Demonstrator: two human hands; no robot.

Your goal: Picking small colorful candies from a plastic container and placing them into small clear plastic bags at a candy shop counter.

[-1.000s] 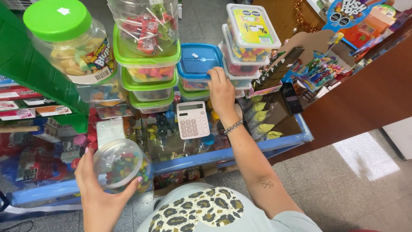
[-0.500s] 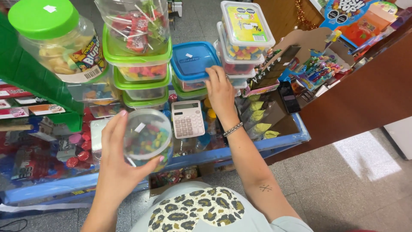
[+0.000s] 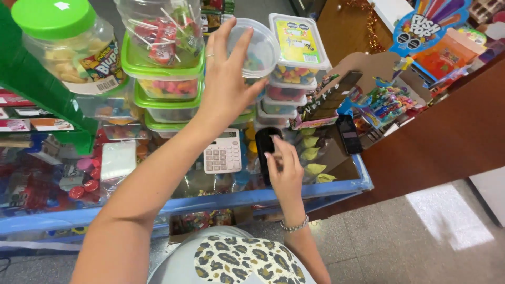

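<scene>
Head view: looking down over a glass sweets counter with a blue rim (image 3: 294, 195), the person's two arms reaching out over it.
Right hand (image 3: 286, 171): nearest the camera, bracelet at the wrist, fingers curled over a black oblong device (image 3: 264, 144) lying on the glass; the fingertips press on it, and whether it is gripped or only touched I cannot tell.
Calculator (image 3: 223, 151): white, flat on the glass just left of the black device.
Under the glass: loose wrapped sweets in red, blue and yellow, blurred by reflections.
Flat clear packet (image 3: 118, 159): on the counter to the left, contents unreadable.
Left hand (image 3: 227, 79): raised higher and farther out, fingers spread wide around a small round clear tub (image 3: 256, 51) with a clear lid, held up in front of the stacks; a few coloured sweets show through its wall.
Green-lidded boxes (image 3: 164, 89): three clear boxes stacked left of the hand, holding red and mixed-colour sweets.
Lollipop tub (image 3: 160, 29): clear, on top of that stack, full of white-sticked lollipops in red wrappers.
Large jar (image 3: 68, 47): clear with a green screw lid, far left, filled with pale yellow pieces.
Right stack (image 3: 294, 63): clear rectangular tubs just beside the held tub, the top one yellow-labelled, with multicoloured sweets inside.
Dark phone (image 3: 347, 134): propped at the right of the counter.
</scene>
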